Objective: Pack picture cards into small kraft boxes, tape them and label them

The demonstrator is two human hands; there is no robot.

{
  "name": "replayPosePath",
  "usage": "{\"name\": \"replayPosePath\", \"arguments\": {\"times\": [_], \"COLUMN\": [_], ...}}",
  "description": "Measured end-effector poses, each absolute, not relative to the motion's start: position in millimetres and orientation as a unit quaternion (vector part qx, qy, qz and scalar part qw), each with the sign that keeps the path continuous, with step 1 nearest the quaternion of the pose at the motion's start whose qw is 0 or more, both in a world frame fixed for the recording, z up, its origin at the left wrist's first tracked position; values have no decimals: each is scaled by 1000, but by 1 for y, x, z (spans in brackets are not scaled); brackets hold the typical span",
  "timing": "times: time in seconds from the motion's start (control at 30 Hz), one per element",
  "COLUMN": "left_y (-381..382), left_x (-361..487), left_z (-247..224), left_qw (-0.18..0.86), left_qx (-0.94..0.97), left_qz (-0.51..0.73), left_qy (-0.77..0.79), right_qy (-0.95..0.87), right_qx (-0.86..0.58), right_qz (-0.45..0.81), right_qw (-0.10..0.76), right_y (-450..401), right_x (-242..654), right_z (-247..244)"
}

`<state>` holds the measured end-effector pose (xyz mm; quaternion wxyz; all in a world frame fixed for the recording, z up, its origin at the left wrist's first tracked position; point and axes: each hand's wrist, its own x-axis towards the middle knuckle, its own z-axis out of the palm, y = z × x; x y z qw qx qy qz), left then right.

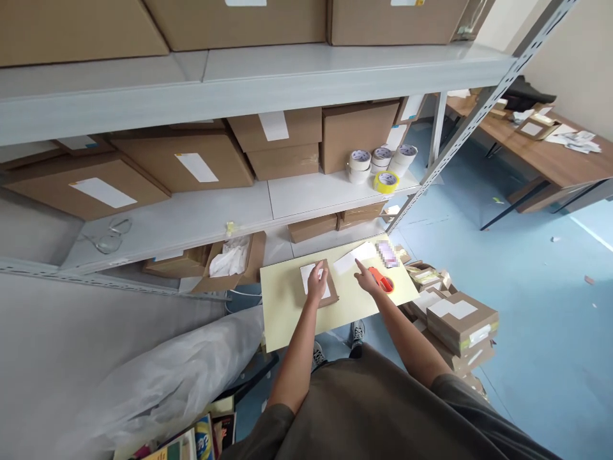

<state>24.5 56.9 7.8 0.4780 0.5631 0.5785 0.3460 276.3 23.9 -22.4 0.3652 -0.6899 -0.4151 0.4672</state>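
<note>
On the pale yellow board (pixel 282 319) lies a small cardboard box (pixel 331 295) with a white label on top. My left hand (pixel 317 283) rests on this box, its fingers partly hidden; whether it grips the box is unclear. To the right, my right hand (pixel 365 278) has its index finger stretched out toward a white paper sheet (pixel 354 255). An orange-red tape dispenser (pixel 383 281) lies just right of that hand. Behind it sits a blurred purple-and-white item (pixel 387 253).
Metal shelving (pixel 306 191) with cardboard boxes (pixel 359 131) stands ahead. White tape rolls (pixel 359 161) and a yellow roll (pixel 385 181) sit on its middle shelf, glasses (pixel 108 241) farther left. Boxes (pixel 462 316) are stacked at right; wrapped plastic (pixel 191 364) lies left.
</note>
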Motion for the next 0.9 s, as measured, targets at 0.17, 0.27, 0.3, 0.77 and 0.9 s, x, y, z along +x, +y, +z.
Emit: {"name": "replayPosePath", "arguments": {"times": [0.17, 0.27, 0.3, 0.77, 0.9], "left_y": [108, 135, 142, 155, 144], "left_x": [82, 106, 114, 165, 163], "left_z": [-4, -30, -40, -125, -116], "left_qw": [518, 524, 523, 387, 419], "left_qx": [569, 571, 571, 582, 576], "left_qz": [320, 264, 240, 62, 81], "left_qy": [552, 574, 586, 713, 697], "right_qy": [-436, -432, -430, -373, -380], "right_qx": [-677, -663, -659, -736, -724], "right_qz": [471, 497, 505, 500, 509], "right_qw": [360, 356, 354, 263, 269], "right_y": [76, 100, 106, 140, 134], "right_x": [318, 332, 335, 332, 328], "right_z": [-27, -46, -55, -155, -145]}}
